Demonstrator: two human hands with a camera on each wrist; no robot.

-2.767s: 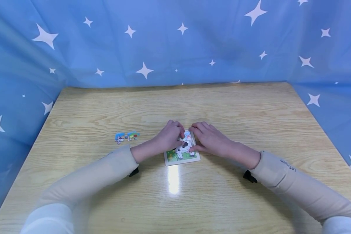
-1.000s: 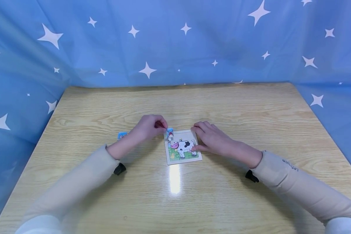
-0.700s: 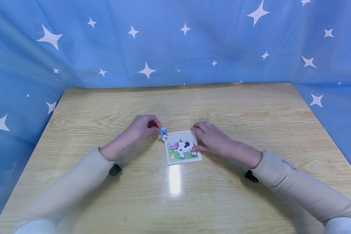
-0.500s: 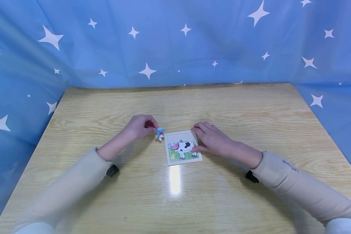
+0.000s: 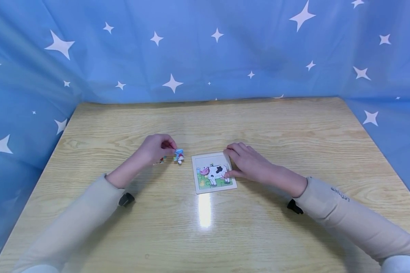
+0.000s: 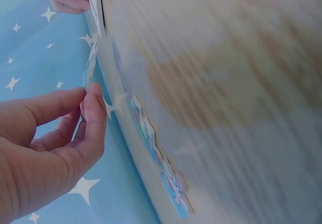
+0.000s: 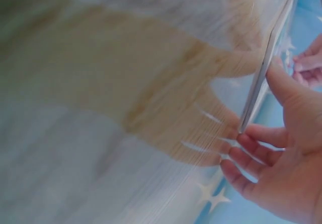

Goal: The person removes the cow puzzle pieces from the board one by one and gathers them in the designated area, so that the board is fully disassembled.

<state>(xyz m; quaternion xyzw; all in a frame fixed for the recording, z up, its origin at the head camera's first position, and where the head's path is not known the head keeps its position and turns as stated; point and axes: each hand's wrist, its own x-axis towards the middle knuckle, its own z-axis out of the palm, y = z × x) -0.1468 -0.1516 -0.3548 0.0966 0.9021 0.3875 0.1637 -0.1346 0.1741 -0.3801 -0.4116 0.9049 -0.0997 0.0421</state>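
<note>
Partly, cow pieces (image 5: 213, 175) fill the tray (image 5: 210, 160)

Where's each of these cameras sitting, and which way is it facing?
Head: on the person's head, facing forward and down at the pale wood-grain table; both beige-sleeved arms, the left hand and right hand show.
Left wrist: on that wrist, facing the left hand's fingers pinching a small blue jigsaw piece; the right hand shows at the top.
Right wrist: on that wrist, facing the right hand touching the pale square puzzle frame; the left hand shows at the right edge.
Shared: head and left wrist both show both hands and the pinched piece.
</note>
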